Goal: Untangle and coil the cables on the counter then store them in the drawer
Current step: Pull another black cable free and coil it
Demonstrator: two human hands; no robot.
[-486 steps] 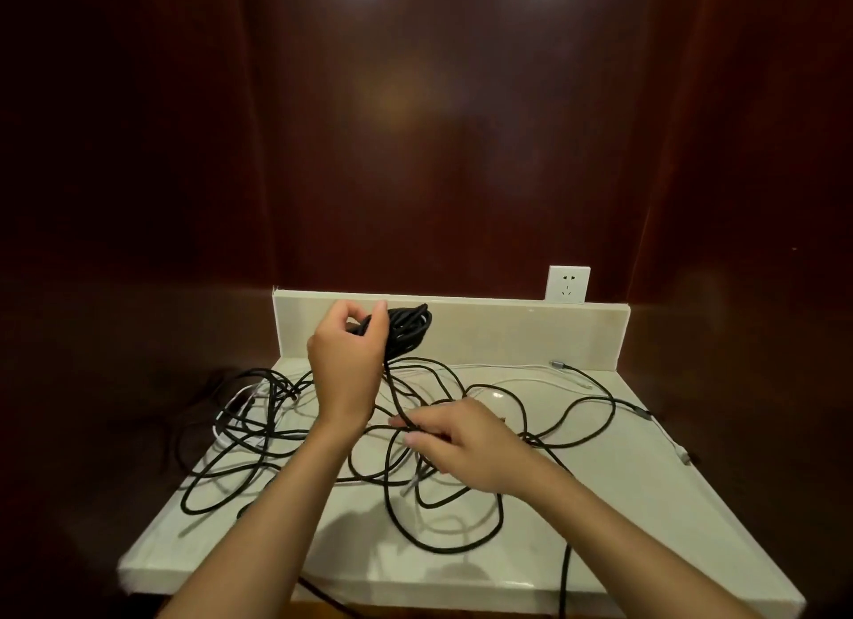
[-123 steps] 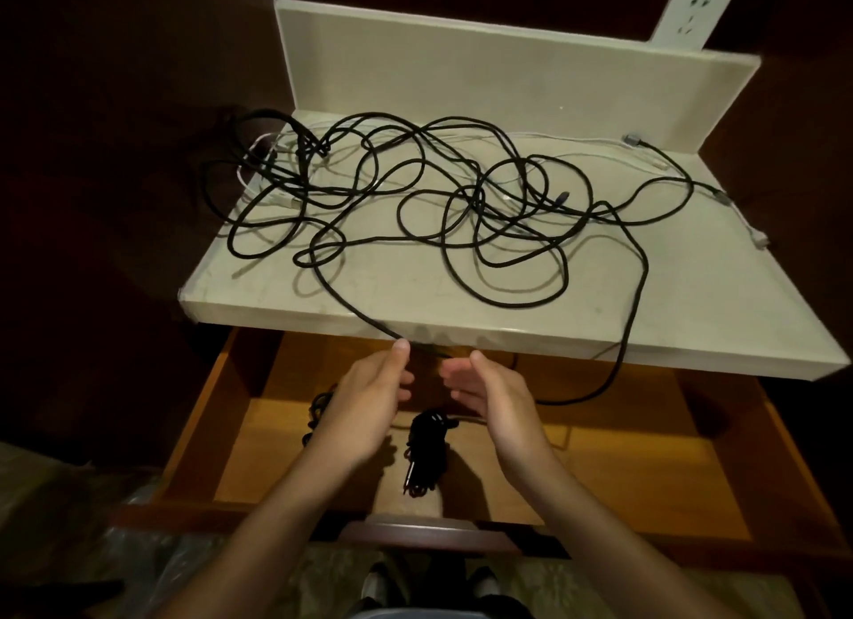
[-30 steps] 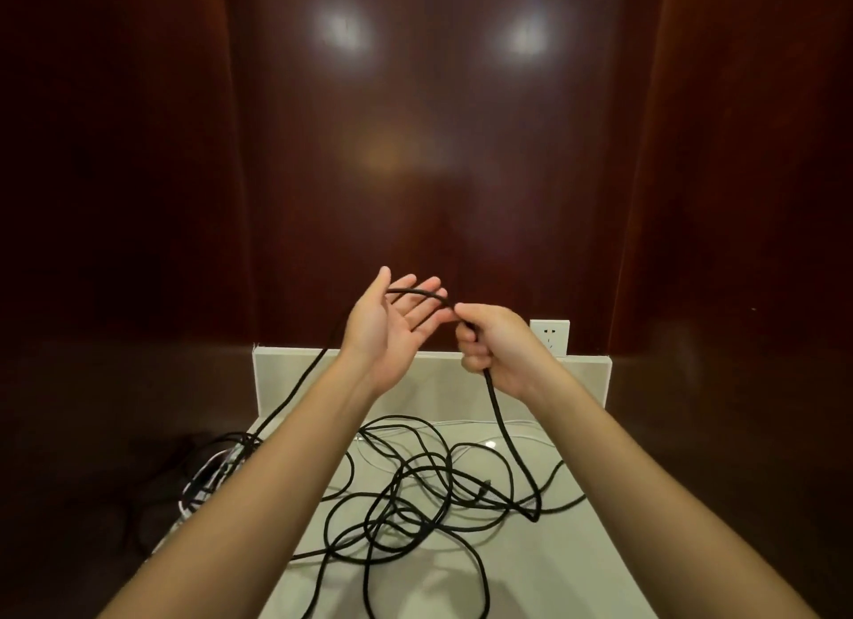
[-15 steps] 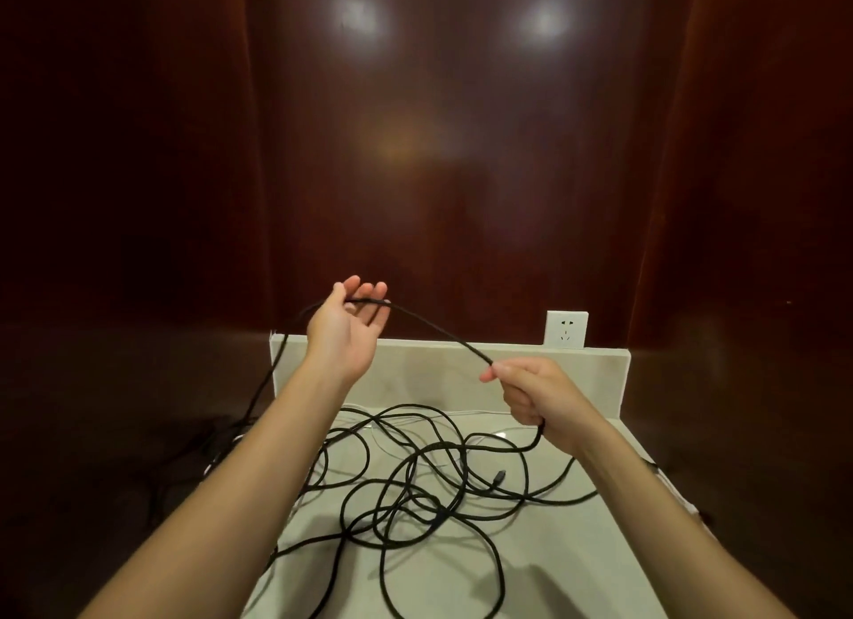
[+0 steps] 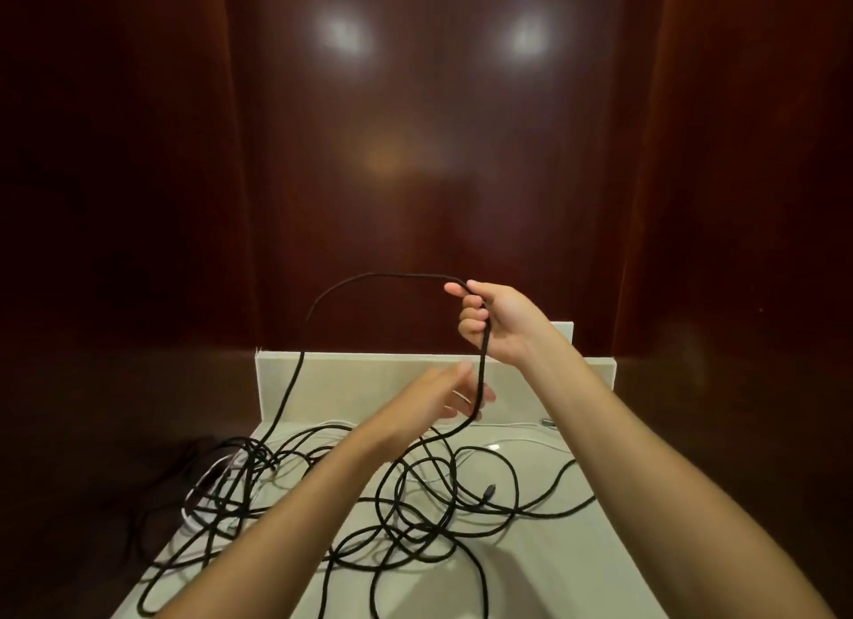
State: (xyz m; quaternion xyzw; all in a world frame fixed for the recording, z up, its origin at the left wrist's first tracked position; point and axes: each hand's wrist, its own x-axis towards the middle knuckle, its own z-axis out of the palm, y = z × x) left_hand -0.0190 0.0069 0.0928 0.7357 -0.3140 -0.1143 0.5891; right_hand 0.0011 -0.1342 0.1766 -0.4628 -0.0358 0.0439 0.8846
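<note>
- The right hand (image 5: 496,320) grips the black cable (image 5: 369,277), raised above the counter (image 5: 577,549).
- The left hand (image 5: 438,397), blurred, seemingly loose-fingered, reaches the hanging strand below.
- The remaining cable lies tangled on the counter.

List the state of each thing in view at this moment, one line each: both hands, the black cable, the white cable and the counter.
right hand: raised, fingers curled round the black cable.
left hand: lower, blurred, at the hanging strand; grip unclear.
black cable: one span lifted in an arch, the rest tangled on the counter.
white cable: lying on the counter, partly under the black loops.
counter: carries the tangle.
</note>
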